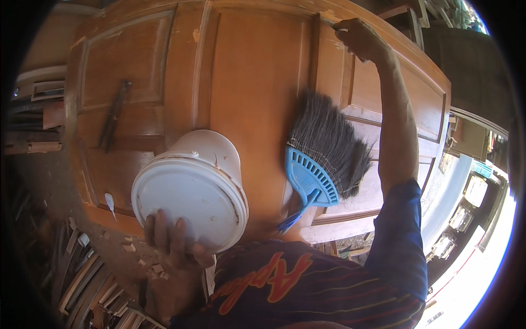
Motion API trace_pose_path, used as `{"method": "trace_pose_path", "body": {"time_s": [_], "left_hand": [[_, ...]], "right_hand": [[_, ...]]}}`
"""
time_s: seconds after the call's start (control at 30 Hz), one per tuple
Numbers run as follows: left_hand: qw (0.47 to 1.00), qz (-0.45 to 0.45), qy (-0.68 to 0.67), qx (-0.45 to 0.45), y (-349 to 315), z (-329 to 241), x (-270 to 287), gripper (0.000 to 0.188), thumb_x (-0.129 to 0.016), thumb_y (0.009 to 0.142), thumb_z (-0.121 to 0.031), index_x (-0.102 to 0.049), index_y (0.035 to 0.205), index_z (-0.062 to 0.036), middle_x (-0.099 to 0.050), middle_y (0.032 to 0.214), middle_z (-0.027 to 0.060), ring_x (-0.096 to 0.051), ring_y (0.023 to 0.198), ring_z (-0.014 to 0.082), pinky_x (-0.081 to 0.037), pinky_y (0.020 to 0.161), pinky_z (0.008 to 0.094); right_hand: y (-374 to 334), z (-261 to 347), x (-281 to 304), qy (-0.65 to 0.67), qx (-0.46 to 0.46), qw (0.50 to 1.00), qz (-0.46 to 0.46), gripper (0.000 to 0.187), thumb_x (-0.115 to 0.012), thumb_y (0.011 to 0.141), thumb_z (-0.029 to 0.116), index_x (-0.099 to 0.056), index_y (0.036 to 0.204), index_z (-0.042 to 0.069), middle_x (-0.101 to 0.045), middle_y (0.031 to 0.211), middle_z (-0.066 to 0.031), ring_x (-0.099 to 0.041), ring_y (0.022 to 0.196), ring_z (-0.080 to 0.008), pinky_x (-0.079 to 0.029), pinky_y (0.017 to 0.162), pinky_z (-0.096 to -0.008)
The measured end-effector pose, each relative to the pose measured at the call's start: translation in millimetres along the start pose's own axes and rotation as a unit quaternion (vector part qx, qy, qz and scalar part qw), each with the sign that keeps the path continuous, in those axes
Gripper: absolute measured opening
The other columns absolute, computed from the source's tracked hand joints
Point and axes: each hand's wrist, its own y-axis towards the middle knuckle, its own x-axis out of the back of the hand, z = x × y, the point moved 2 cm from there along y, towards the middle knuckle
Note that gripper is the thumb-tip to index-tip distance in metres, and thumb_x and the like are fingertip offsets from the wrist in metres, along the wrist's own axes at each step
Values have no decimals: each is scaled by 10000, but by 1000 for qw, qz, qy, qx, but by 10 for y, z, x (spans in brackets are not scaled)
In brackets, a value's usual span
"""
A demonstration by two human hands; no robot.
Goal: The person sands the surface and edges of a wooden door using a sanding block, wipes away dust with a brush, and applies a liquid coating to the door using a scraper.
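Note:
A white plastic bucket (227, 148) with its lid (189, 192) on stands on a brown panelled wooden door (249, 71). My left hand (175, 241) rests on the near part of the lid, fingers stretched out over it. My right hand (361, 39) reaches to the far right part of the door, close to its surface, with its fingers curled together. Whatever they may hold is hidden. Between the bucket and my right arm lies a broom head (312, 178), blue plastic with dark bristles, its bristles pointing away from me.
Dark long-handled pincers (115, 115) lie on the door's left side. Near its left edge is a small tool with a white handle (109, 202). Wood strips (82, 288) and offcuts (159, 270) lie at lower left. Bright lights (460, 216) show at far right.

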Motion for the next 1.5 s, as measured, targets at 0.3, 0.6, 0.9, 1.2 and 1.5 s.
{"method": "trace_pose_path", "body": {"time_s": [0.3, 0.6, 0.9, 1.2, 1.5], "left_hand": [[997, -71, 25, 3, 5, -27, -118, 437, -325, 1108, -323, -278, 1517, -176, -590, 1227, 167, -647, 1133, 462, -516, 1003, 666], [998, -50, 34, -21, -21, 1, -121, 439, -332, 1097, -323, -303, 1508, -172, -599, 1231, 167, -650, 1133, 462, -516, 999, 664], [997, -69, 35, -11, -9, -3, -103, 457, -357, 1083, -344, -312, 1493, -146, -573, 1256, 170, -630, 1169, 461, -515, 998, 651], [988, 150, 1, 36, 199, -18, 279, 500, -392, 1063, -284, -221, 1509, -134, -473, 1345, 200, -559, 1239, 480, -501, 1005, 661], [980, 199, -25, 7, 49, 53, 316, 476, -423, 1048, -271, -234, 1463, -137, -505, 1350, 218, -539, 1250, 496, -485, 999, 675]], "right_hand": [[62, -518, -236, 78, 89, 985, -129, 327, -593, 1003, 187, -692, 1280, 43, -693, 960, -168, -684, 899, -291, -532, 844, -407], [256, -640, -203, -20, 210, 968, -135, 384, -559, 974, 49, -709, 1317, 137, -674, 975, -161, -665, 898, -332, -529, 836, -434], [246, -660, -245, 39, 218, 960, -172, 397, -552, 961, 26, -706, 1310, 136, -669, 957, -155, -646, 868, -343, -535, 800, -436], [256, -833, -321, 19, 118, 965, -234, 430, -534, 989, 107, -624, 1409, 137, -681, 1051, -230, -659, 963, -416, -532, 885, -485], [651, -863, -175, 22, 55, 966, -251, 367, -524, 986, 156, -672, 1312, 79, -689, 1009, -289, -668, 976, -473, -528, 859, -529]]}}
